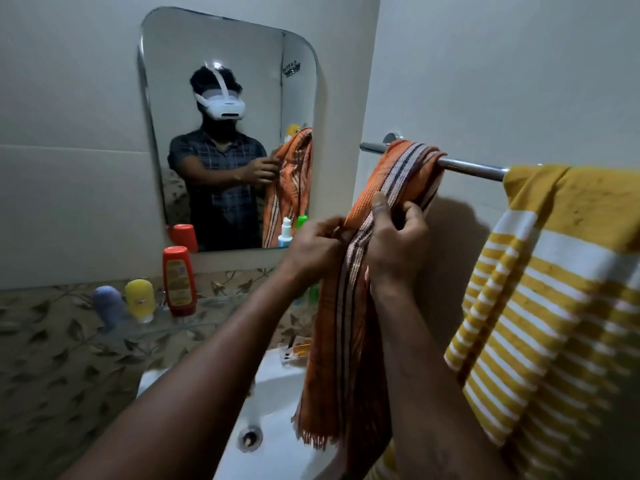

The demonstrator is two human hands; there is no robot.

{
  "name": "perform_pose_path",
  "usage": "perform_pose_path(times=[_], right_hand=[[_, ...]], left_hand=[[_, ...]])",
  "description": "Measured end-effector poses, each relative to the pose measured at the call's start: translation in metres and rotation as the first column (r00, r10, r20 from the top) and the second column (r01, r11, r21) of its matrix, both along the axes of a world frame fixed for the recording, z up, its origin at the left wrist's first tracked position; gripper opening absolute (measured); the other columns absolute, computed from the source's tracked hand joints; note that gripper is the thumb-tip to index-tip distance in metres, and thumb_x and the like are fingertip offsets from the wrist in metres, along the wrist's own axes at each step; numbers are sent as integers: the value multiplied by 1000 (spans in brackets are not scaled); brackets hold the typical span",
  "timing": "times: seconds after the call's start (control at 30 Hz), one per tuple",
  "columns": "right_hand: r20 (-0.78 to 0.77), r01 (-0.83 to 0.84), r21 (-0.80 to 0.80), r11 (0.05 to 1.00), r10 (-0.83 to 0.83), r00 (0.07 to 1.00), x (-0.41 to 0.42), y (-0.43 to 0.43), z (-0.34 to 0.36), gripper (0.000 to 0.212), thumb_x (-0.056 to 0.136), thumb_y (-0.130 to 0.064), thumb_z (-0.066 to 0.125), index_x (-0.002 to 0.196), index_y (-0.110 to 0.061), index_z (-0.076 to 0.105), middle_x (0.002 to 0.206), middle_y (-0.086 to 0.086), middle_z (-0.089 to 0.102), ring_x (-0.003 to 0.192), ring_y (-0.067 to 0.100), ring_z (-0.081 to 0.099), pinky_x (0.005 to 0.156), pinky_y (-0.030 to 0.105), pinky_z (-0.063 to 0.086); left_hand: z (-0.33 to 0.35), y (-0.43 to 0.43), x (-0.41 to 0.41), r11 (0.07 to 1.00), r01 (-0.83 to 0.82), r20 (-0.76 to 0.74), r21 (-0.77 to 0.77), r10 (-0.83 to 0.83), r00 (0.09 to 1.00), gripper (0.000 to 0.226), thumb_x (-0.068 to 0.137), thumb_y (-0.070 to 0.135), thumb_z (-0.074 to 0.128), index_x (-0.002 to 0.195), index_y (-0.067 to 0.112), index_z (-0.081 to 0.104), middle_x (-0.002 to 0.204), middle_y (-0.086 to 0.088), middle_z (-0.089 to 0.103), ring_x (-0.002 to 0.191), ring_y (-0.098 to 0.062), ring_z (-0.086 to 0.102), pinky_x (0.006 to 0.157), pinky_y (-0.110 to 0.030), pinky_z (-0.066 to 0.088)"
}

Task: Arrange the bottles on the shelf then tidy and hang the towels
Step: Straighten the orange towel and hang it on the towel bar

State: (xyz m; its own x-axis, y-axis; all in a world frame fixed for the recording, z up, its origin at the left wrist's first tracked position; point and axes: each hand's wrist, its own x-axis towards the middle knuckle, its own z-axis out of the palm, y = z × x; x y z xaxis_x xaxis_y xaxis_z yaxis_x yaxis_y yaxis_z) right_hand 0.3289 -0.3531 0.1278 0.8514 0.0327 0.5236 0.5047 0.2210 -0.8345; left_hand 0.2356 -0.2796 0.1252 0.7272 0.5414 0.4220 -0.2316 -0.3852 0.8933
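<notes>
Dim light falls on plain pale walls (485,64) meeting in a corner, a rounded mirror (242,46) on the left wall, leaf-patterned tiles (52,358) below it, and a white basin (277,393) near the bottom centre.

text: none legible | red bottle (179,280) label: blurred | yellow bottle (140,299) label: blurred

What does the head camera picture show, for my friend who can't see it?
Both hands, left hand and right hand, grip an orange striped towel draped over a metal towel rail, beside a yellow striped towel. Bottles stand on a shelf under a mirror.
</notes>
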Motion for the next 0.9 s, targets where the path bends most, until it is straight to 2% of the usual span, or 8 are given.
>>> perform_pose_path(times=[0.23,0.37,0.47,0.6,0.7,0.77,0.83,0.9], right_hand=[[-159,-111,250,962,154,975,-38,-23,0,24,89,-35,80,102,-18,68,100,-2,76,91,11,72,88,31,57],[-348,-221,226,949,290,891,-64,-43,-14,31,86,-30,84,107,-10,71,108,5,77,99,23,74,93,35,59],[-253,-341,163,926,374,892,-90,-60,-20,15,87,-22,79,99,-15,74,102,4,80,98,27,77,97,51,60],[-101,-407,29,913,408,908,-141,-95,-36,10,90,-21,75,100,-23,76,101,-2,81,102,23,76,100,52,57],[-1,-533,-59,844,534,846,-184,-136,-57,10,92,-11,72,100,-17,76,101,7,79,100,20,74,93,43,59],[-8,-616,-138,776,621,784,-206,-160,-75,16,87,-5,70,100,-14,75,99,5,78,98,19,73,87,33,57],[-113,-686,-199,700,678,726,-224,-177,-99,20,80,-7,67,96,-15,76,98,8,77,96,25,72,86,38,57],[-215,-680,-304,667,647,731,-236,-182,-122,21,76,-22,67,94,-21,77,98,10,77,94,31,73,87,53,59]], left_hand=[[-1,-13,-82,926,286,-561,245,-105,821,32,101,1,58,95,29,72,88,12,72,86,-3,68,76,-18,54],[-7,-33,-114,906,320,-644,277,-72,761,29,101,8,62,96,35,72,92,13,74,93,-9,69,86,-27,56],[-18,-47,-135,891,350,-698,289,-54,714,23,101,13,63,94,32,73,91,12,72,91,-9,68,84,-29,55],[-39,-59,-171,888,377,-725,264,-75,684,16,97,5,66,108,10,77,99,-2,76,94,-21,72,79,-30,61],[-45,-64,-202,936,291,-586,197,-125,801,27,93,-9,62,107,9,76,102,-6,78,97,-25,76,85,-36,64],[-41,-70,-217,992,122,-272,27,-110,956,25,94,-8,60,108,8,73,101,-8,77,91,-24,74,81,-33,63],[-33,-80,-226,977,114,-15,-177,-119,993,20,101,11,63,120,12,68,111,-10,76,91,-25,73,80,-39,62],[-26,-98,-230,948,212,-28,-236,-225,974,33,103,28,62,135,19,59,119,-9,72,97,-23,72,78,-39,63]])
